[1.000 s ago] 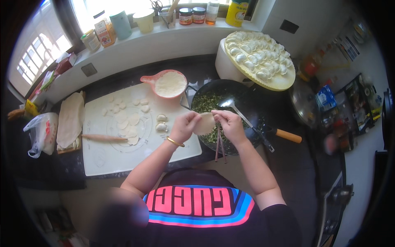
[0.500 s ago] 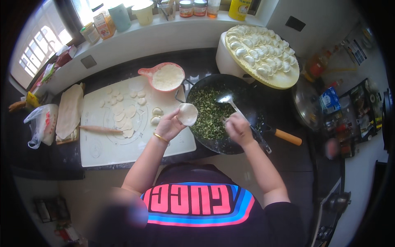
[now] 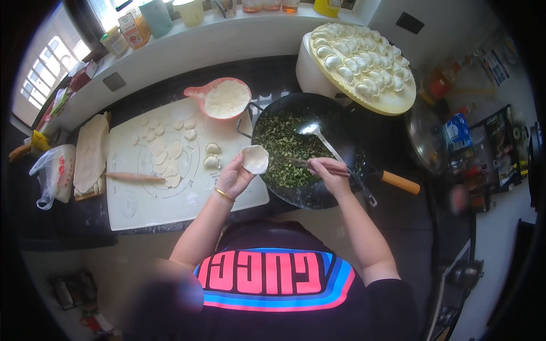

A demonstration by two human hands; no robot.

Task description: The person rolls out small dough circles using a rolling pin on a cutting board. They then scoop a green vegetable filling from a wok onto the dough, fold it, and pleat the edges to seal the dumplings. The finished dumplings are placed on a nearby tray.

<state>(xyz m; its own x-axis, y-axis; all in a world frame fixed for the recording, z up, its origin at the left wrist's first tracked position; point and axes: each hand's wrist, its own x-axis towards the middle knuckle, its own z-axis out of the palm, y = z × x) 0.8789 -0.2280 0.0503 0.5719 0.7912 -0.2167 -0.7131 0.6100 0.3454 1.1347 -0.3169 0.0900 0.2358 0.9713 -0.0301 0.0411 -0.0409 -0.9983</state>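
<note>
My left hand [image 3: 232, 177] holds a round dumpling wrapper [image 3: 256, 159] by its edge, over the near left rim of a black wok [image 3: 341, 149]. In my right hand [image 3: 331, 175] is a pair of chopsticks [image 3: 301, 163], whose tips reach left into the chopped green filling [image 3: 284, 136], close to the wrapper. A metal ladle [image 3: 327, 145] rests in the wok, its bowl on the filling and its handle over the near right rim. On the white mat [image 3: 239, 196] lie flat wrappers [image 3: 165, 162], small dough pieces [image 3: 152, 134] and shaped dumplings [image 3: 212, 156].
A rolling pin [image 3: 135, 178] lies across the mat's left side. Behind stands a pink bowl of flour [image 3: 227, 98]. At the back right, a round yellow tray [image 3: 392, 105] bears many dumplings. The wok's wooden handle [image 3: 401, 182] juts right. A plastic bag [image 3: 57, 173] sits far left.
My right hand has turned, and the chopsticks now show clearly, pointing left toward the wrapper. The wrapper looks slightly more cupped in my left hand. The whole view has shifted a little.
</note>
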